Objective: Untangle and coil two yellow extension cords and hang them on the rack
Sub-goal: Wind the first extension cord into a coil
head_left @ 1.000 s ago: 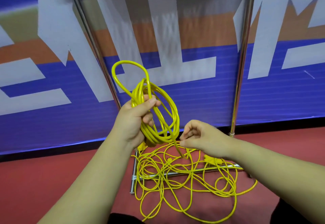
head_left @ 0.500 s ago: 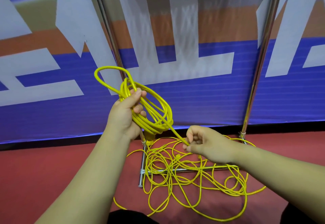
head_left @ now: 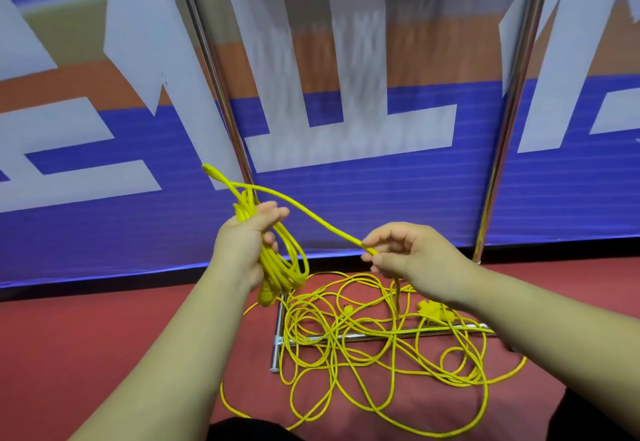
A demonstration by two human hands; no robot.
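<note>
My left hand (head_left: pixel 244 243) grips a bundle of coiled yellow extension cord (head_left: pixel 282 269), its loops hanging below the fist and a plug end dangling at the bottom. From the top of the bundle a strand of the same cord (head_left: pixel 311 215) runs down and to the right to my right hand (head_left: pixel 408 255), which pinches it between thumb and fingers. Below both hands a loose tangle of yellow cord (head_left: pixel 367 347) lies spread on the red floor over the rack's base bar (head_left: pixel 349 336). The rack's two chrome uprights (head_left: pixel 218 94) rise behind.
A blue, white and orange banner wall (head_left: pixel 381 181) stands right behind the rack. The right upright (head_left: pixel 509 129) meets the floor near my right wrist. A yellow socket block (head_left: pixel 431 311) lies in the tangle. Red floor (head_left: pixel 86 354) extends to the left.
My right hand has lifted from the floor tangle, drawing a strand up and taut to the right. The large open loop above my left hand has collapsed into a narrow one.
</note>
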